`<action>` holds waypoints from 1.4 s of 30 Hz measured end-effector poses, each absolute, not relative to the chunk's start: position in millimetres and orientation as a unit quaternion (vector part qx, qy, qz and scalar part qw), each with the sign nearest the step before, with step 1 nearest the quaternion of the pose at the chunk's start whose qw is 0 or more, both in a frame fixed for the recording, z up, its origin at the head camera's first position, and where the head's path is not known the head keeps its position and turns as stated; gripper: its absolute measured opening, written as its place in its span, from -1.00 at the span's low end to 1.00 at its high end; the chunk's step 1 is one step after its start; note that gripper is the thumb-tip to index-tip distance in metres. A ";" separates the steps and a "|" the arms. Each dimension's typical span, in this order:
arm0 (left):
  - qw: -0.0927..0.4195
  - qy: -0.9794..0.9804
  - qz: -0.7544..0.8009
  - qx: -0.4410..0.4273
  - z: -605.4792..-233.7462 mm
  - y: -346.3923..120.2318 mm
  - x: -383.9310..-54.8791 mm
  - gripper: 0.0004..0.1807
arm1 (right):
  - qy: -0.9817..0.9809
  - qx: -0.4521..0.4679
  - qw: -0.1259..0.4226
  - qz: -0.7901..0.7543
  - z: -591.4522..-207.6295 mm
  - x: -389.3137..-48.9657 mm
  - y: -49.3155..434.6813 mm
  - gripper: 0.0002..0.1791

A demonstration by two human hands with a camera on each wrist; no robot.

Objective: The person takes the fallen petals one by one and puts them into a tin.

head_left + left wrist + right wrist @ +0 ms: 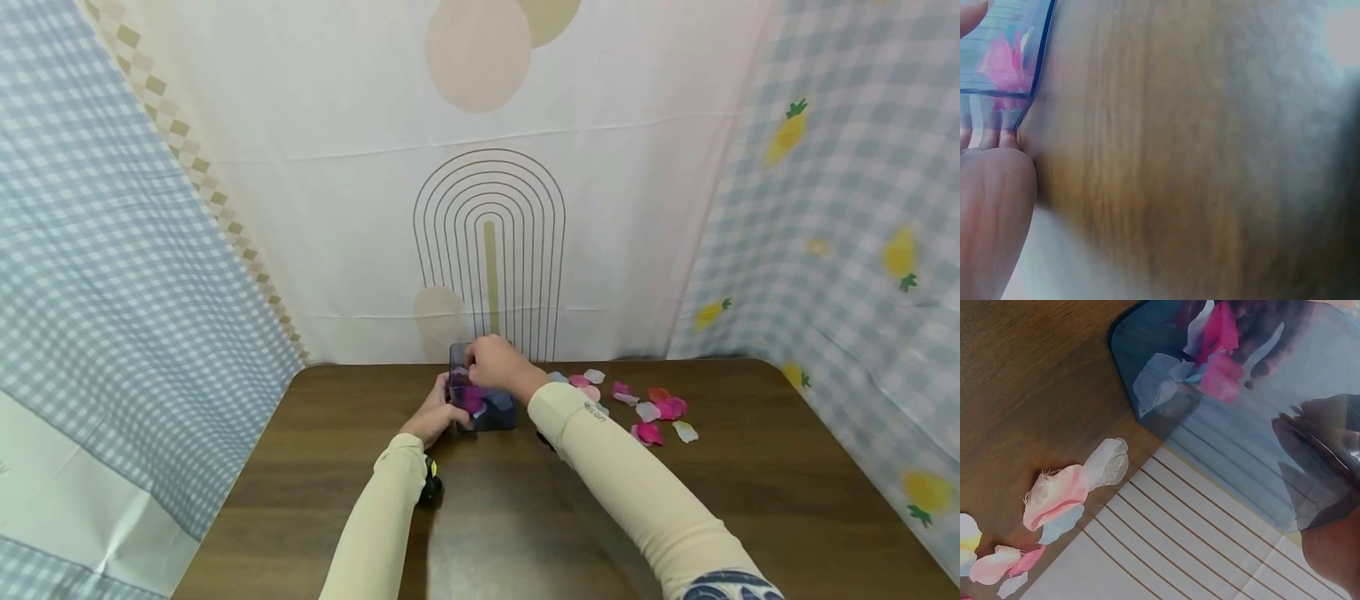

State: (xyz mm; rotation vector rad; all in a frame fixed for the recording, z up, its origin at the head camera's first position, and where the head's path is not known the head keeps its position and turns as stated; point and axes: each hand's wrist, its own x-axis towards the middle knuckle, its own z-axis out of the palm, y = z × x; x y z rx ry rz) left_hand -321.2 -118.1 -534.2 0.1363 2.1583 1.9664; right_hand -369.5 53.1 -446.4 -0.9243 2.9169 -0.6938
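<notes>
A see-through, dark-tinted box (495, 417) stands at the back of the table, tilted, with pink and pale artificial petals (1219, 375) inside it. My left hand (437, 414) grips its left side, the thumb in front. In the left wrist view, fingers (1007, 139) of that hand show at the box's edge, near a pink petal (1005, 65). My right hand (498, 364) is bent over the box's open top with its fingers reaching inside. Through the tinted wall those fingers (1316, 434) look dark, and whether they pinch a petal is unclear.
Loose petals (660, 408) in pink, red, white and pale blue lie scattered on the brown wooden table (360, 500), right of the box. A patterned cloth (337, 250) hangs directly behind the table's back edge. Checked cloths (847, 275) hang at both sides.
</notes>
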 end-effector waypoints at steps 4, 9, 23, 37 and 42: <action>0.113 0.737 0.665 0.049 -532.9 -116.9 -322.0 0.06 | 0.930 -0.291 0.005 -0.225 -445.9 -369.2 54.4 -0.78; 0.118 0.741 0.659 0.050 -530.2 -115.5 -323.6 0.06 | 0.931 -0.286 -0.005 -0.227 -444.8 -367.1 56.2 -0.73; 0.115 0.740 0.661 0.042 -532.7 -118.2 -328.6 0.09 | 0.884 -0.326 -0.175 -0.287 -440.2 -347.9 82.3 -0.72; 0.122 0.742 0.658 0.044 -534.1 -120.0 -321.4 0.10 | 0.902 -0.235 -0.236 -0.275 -460.3 -309.8 254.0 -0.76; 0.124 0.739 0.660 0.047 -535.0 -118.9 -324.4 0.11 | 0.922 -0.209 -0.203 -0.255 -466.4 -300.9 291.1 -0.75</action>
